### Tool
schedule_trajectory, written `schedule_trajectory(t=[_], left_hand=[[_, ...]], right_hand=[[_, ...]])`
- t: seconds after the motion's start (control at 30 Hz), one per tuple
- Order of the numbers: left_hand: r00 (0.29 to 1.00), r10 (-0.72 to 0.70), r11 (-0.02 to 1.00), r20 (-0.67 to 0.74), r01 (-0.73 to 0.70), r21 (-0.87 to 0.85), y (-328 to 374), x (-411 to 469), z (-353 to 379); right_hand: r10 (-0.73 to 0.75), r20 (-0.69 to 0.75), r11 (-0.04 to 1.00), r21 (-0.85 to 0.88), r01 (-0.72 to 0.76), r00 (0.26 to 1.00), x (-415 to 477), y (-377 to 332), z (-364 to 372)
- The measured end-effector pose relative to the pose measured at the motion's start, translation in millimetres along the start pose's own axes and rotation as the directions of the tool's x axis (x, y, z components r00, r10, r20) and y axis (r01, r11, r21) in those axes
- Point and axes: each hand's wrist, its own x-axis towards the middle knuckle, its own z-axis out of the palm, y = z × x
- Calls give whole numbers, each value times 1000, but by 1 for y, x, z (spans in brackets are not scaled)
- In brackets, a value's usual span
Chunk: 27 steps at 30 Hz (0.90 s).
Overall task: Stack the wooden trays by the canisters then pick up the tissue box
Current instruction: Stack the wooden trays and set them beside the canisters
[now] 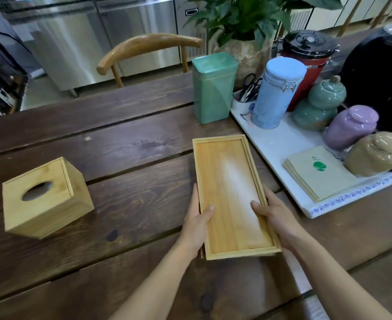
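Wooden trays [230,195]: stacked, one nested on another, the lower one's edges just visible; lay lengthwise on the dark plank desk [121,139], just beside the white platter [282,144] bearing the canisters [275,93].
Left hand [198,218]: grip clamped on the stack's left long edge, thumb over the rim.
Right hand [275,215]: grip clamped on the right long edge, thumb inside.
Tissue box [45,197]: wooden cube, oval slot on top; stood on the desk well apart to the left, untouched.
Green tin [213,87]: upright beyond the trays.
Napkins [317,172]: piled on the platter.
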Motion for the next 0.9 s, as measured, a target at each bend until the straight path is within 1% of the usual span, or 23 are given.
schedule_trajectory(t=[0.23,0.3,0.4,0.47,0.53,0.63,0.67,0.73,0.8,0.83,0.9], left_hand=[[997,20,999,-71,-23,-38,10,44,22],[994,41,997,-96,-48,-68,14,52,33],[988,31,994,-149,-46,-96,16,61,45],[985,32,995,-171,-48,-92,14,65,51],[982,33,996,-185,-48,-81,13,66,52],[981,67,995,-181,-78,-57,9,61,50],[982,85,995,-168,-94,-46,7,58,50],[984,101,994,-149,-107,-29,2,56,52],[983,98,995,-155,-102,-21,-1,62,56],[984,88,995,-156,-92,-23,-1,65,58],[985,69,996,-160,-77,-46,1,71,60]], right_hand=[[-34,15,992,-123,35,999,44,-35,-20],[-47,-2,975,-217,46,999,56,-44,-27],[-98,-42,892,-446,69,994,69,-60,-33],[-104,-39,857,-510,70,994,73,-68,-35],[-117,-33,855,-512,84,993,69,-70,-38],[-190,-50,860,-490,142,980,55,-60,-45],[-203,-24,869,-466,168,979,48,-55,-50],[-157,80,905,-388,176,984,38,-44,-58],[-89,144,910,-391,140,986,35,-33,-62],[-83,129,902,-411,129,988,37,-27,-63],[-136,71,888,-434,153,988,38,-23,-60]])
